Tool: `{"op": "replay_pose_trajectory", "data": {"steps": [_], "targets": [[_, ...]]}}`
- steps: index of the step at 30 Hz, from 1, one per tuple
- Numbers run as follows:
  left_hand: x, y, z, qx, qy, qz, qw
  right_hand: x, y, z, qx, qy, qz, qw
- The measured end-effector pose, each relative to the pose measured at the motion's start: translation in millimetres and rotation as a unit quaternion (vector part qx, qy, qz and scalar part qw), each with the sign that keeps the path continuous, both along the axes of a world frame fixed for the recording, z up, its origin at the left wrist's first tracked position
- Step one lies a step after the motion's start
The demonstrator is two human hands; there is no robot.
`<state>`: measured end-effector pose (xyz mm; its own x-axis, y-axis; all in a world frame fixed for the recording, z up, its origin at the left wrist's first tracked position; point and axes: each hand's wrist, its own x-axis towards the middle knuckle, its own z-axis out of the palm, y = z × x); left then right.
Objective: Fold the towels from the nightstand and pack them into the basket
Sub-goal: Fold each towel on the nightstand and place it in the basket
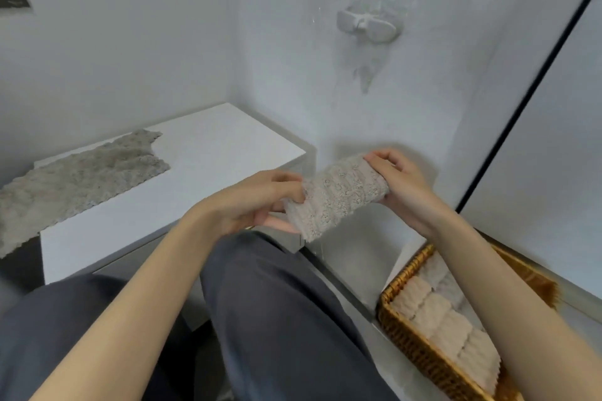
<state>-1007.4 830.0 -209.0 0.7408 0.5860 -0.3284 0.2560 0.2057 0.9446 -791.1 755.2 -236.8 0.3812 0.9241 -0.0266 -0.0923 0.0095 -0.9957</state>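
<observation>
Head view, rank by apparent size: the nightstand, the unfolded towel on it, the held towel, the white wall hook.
1. nightstand
2. unfolded towel, which runs off the left edge of the frame
3. held towel
4. wall hook, which is farthest from the camera, so its true size is unsure

Left hand (257,202) and right hand (399,182) grip a folded towel (338,195) above the lap; basket (420,355) holds folded towels (446,322) lower right.
</observation>
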Motion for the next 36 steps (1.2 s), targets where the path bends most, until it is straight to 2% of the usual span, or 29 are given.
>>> {"op": "replay_pose_trajectory", "data": {"steps": [3, 6, 15, 19, 26, 28, 32, 36], "targets": [[24, -16, -11, -0.008, 0.046, -0.098, 0.994, 21, -34, -15, -0.009, 0.060, -0.014, 0.998], [52, -31, -25, 0.002, 0.077, -0.140, 0.987, 43, -66, -31, -0.014, 0.110, -0.044, 0.993], [148, -78, -76, -0.037, 0.101, -0.142, 0.984, 93, -131, -84, -0.019, 0.305, -0.126, 0.944], [182, -93, -103, -0.084, 0.086, -0.117, 0.986, 106, -146, -114, -0.064, 0.323, -0.159, 0.931], [215, -100, -152, -0.160, 0.087, -0.092, 0.979, 125, -155, -159, -0.087, 0.290, -0.158, 0.940], [221, -101, -166, -0.129, 0.108, -0.078, 0.983, 131, -153, -175, -0.097, 0.296, -0.189, 0.931], [237, -94, -196, 0.027, 0.165, -0.091, 0.982, 161, -149, -215, -0.133, 0.295, -0.287, 0.901], [245, -86, -206, 0.063, 0.153, -0.108, 0.980, 196, -144, -254, -0.167, 0.314, -0.365, 0.860]]}}
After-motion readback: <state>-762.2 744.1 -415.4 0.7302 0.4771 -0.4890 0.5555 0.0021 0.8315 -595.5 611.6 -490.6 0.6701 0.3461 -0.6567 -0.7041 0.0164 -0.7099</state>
